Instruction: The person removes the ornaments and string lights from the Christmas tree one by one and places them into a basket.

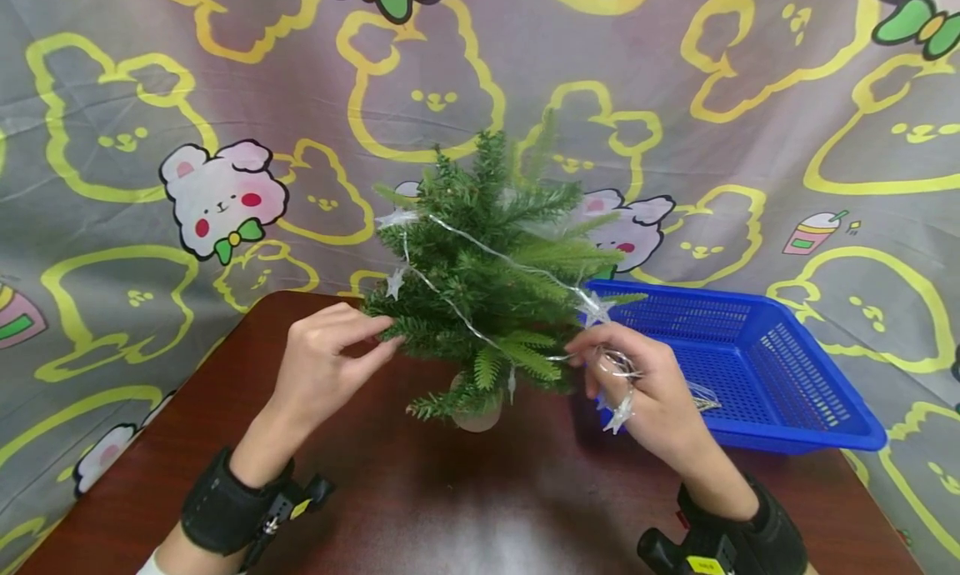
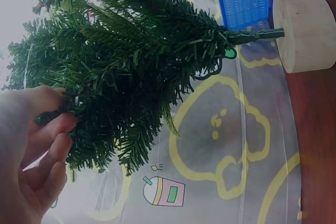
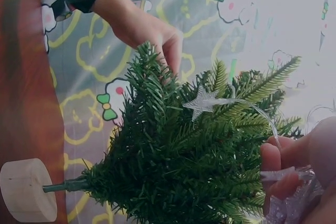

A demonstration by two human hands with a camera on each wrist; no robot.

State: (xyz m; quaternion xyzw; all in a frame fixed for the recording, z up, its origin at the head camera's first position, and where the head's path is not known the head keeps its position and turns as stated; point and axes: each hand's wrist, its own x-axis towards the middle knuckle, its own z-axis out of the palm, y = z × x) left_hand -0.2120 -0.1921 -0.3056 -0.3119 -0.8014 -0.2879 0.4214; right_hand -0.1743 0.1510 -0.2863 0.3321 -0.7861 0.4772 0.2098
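Note:
A small green artificial Christmas tree (image 1: 480, 267) with a round wooden base (image 2: 307, 32) stands on the table. A clear string of star lights (image 1: 480, 246) crosses its front in two strands, with one star (image 1: 394, 283) at the left side. At the tree's left edge, my left hand (image 1: 322, 358) pinches a branch tip (image 1: 386, 329) between thumb and fingers. To the right of the tree, my right hand (image 1: 637, 383) grips the loose, bunched part of the string lights, and a star (image 1: 620, 414) dangles from it. Another star (image 3: 200, 103) lies against the branches in the right wrist view.
A blue plastic basket (image 1: 817, 367) sits at the right behind my right hand, with a bit of wire (image 1: 703, 397) in it. Behind the brown table (image 1: 420, 492) hangs a grey cloth (image 1: 315, 83) with cartoon prints.

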